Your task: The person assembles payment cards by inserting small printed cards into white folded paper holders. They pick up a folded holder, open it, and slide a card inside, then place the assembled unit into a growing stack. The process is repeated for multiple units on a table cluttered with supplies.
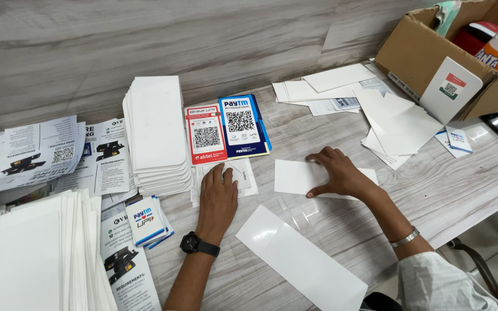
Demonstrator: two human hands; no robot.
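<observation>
- Head view: left hand (217, 198) lies flat, fingers spread, pressing a white sheet (238, 175) below the red code card (205, 134).
- Right hand (341, 173), fingers splayed, holds nothing, pinning a white card (295, 176) on the table (456, 184).
- Risk: the glossy long strip (301, 259) nearby could slide, misaligning the cards.

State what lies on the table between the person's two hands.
In the head view, bare grey wood-grain table separates the left hand from the right hand, which presses a white rectangular card.
</observation>
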